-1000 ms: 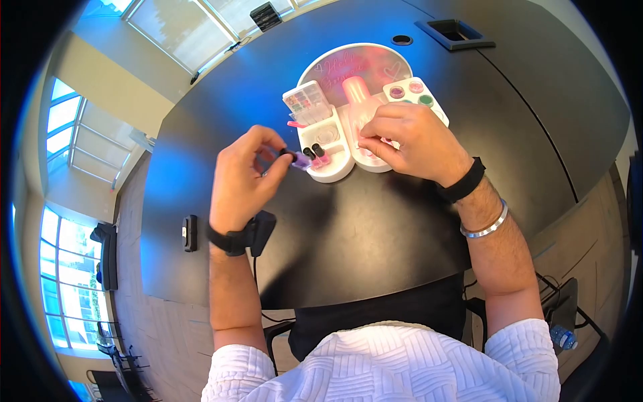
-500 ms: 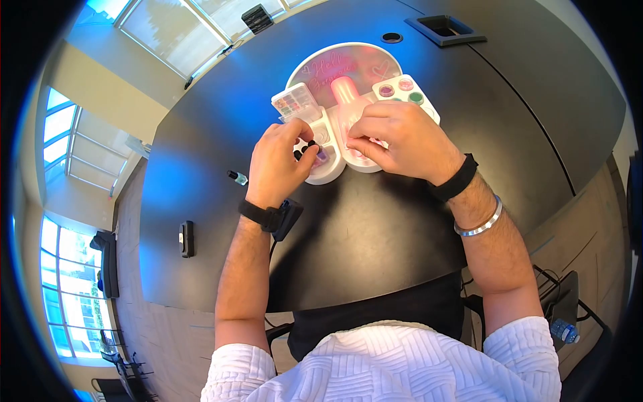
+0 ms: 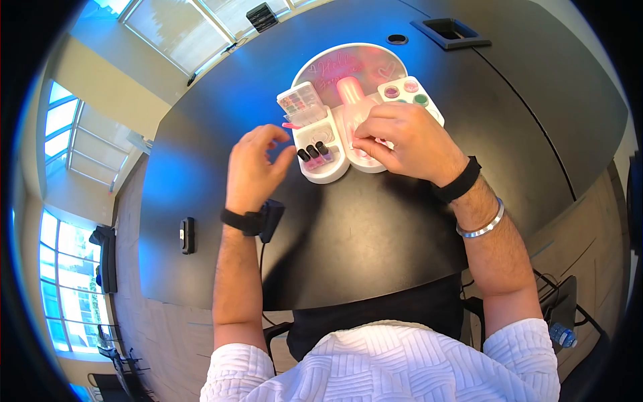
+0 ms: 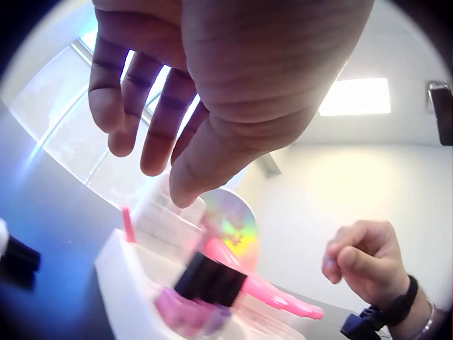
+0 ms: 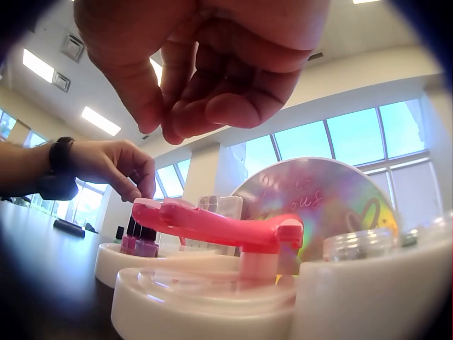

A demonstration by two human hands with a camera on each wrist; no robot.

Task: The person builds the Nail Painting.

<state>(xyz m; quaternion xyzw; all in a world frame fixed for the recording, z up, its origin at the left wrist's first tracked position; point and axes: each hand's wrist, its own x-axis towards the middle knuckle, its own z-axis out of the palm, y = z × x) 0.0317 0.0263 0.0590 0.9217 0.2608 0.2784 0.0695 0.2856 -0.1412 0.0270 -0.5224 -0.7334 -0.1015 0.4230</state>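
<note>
My left hand is just left of the white organizer, fingers loosely bent and apart, with nothing between them. Several small polish bottles with black caps stand in its left compartment, below my left hand in the left wrist view. My right hand hovers over the pink hand-shaped form, fingers curled and thumb tip close to the index fingertip. In the right wrist view, nothing clear shows between the fingertips of my right hand; anything tiny there cannot be made out.
A clear case and a round shiny panel stand at the organizer's back. Small glitter pots sit at its right. A black object lies on the table's left side. Another black-capped bottle is left of the organizer.
My left hand carried a purple bottle to the left compartment, let it go there beside the others and has drawn back left. My right hand has stayed over the pink form.
</note>
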